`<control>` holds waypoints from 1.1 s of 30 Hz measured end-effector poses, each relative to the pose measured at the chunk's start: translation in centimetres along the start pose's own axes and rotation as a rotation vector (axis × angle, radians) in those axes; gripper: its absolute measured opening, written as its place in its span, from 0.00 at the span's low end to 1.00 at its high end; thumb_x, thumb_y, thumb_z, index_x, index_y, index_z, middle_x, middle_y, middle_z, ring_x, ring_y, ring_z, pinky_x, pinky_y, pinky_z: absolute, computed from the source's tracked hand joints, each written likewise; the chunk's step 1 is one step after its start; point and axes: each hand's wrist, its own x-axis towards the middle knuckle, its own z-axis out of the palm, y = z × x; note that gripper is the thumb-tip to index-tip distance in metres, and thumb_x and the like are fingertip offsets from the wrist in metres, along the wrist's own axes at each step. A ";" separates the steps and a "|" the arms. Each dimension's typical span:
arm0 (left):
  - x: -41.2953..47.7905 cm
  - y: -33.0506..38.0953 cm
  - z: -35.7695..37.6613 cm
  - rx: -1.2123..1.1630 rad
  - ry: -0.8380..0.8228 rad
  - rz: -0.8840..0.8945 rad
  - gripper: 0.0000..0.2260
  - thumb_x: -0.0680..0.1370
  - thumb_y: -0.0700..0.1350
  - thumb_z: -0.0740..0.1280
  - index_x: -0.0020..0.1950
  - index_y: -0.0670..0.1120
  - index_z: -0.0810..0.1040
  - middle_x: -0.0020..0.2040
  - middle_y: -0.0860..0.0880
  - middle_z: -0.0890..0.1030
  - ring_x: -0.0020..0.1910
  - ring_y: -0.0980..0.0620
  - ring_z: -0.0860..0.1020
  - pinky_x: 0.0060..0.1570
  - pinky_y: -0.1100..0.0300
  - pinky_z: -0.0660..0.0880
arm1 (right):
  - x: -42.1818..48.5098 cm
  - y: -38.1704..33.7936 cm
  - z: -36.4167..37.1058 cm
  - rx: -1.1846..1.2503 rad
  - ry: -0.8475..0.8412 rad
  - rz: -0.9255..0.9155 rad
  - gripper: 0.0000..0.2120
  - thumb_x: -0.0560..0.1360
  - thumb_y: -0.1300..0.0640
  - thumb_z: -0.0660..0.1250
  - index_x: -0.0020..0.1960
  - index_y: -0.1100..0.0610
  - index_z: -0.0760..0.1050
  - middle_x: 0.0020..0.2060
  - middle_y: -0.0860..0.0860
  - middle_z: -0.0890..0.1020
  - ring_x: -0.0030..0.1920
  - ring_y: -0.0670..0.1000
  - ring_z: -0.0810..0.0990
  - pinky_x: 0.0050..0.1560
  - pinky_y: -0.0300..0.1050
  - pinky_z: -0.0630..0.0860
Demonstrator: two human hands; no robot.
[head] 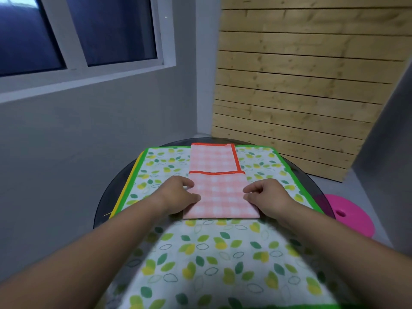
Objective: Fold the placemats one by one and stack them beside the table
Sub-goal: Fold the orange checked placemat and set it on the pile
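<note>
That pink checked placemat (220, 192) sitting half-folded on the leafy mat (223, 259) over the counter (312, 175) looks thin and floppy, so left hand (178, 192) and right hand (265, 195), fingers curled, pinch its side edges.

A person's left hand (178, 192) and right hand (265, 197) press the side edges of a folded pink gingham placemat (219, 192), which lies on a leaf-print placemat (156, 168) spread over a round dark bench (312, 175). A pink stool (350, 215) stands beside the bench.
</note>
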 end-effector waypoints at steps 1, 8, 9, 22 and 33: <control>-0.2 0.0 0.0 -0.004 -0.005 -0.003 0.25 0.75 0.51 0.74 0.71 0.48 0.75 0.69 0.47 0.76 0.67 0.48 0.75 0.68 0.56 0.70 | -0.3 -0.1 -0.1 -0.016 0.002 -0.005 0.07 0.74 0.61 0.72 0.52 0.58 0.83 0.45 0.48 0.82 0.46 0.46 0.79 0.42 0.35 0.71; -3.1 -0.7 0.5 0.024 -0.075 -0.019 0.29 0.73 0.53 0.76 0.71 0.46 0.74 0.67 0.47 0.77 0.64 0.49 0.76 0.65 0.58 0.72 | -3.3 0.3 -1.1 -0.115 -0.067 -0.042 0.05 0.74 0.60 0.72 0.49 0.55 0.83 0.37 0.47 0.81 0.39 0.44 0.79 0.39 0.34 0.72; -3.7 -0.8 0.7 0.032 -0.083 -0.013 0.29 0.73 0.53 0.75 0.72 0.46 0.73 0.67 0.48 0.76 0.63 0.49 0.76 0.65 0.58 0.72 | -3.7 0.5 -1.3 -0.140 -0.080 -0.057 0.04 0.74 0.59 0.72 0.49 0.55 0.83 0.34 0.46 0.80 0.37 0.44 0.79 0.41 0.34 0.73; -8.5 -1.2 4.4 0.519 0.063 0.249 0.25 0.79 0.62 0.57 0.71 0.49 0.66 0.78 0.44 0.53 0.77 0.43 0.52 0.75 0.47 0.56 | -7.9 0.5 -0.4 -0.570 -0.064 -0.192 0.18 0.76 0.43 0.65 0.63 0.49 0.75 0.60 0.50 0.72 0.61 0.50 0.73 0.61 0.44 0.71; -8.2 -3.0 6.6 0.762 -0.127 0.267 0.32 0.81 0.64 0.38 0.79 0.51 0.33 0.78 0.45 0.30 0.76 0.48 0.27 0.76 0.44 0.32 | -9.4 2.4 1.5 -0.858 -0.359 -0.373 0.34 0.75 0.31 0.39 0.78 0.40 0.36 0.76 0.41 0.33 0.76 0.46 0.28 0.76 0.54 0.32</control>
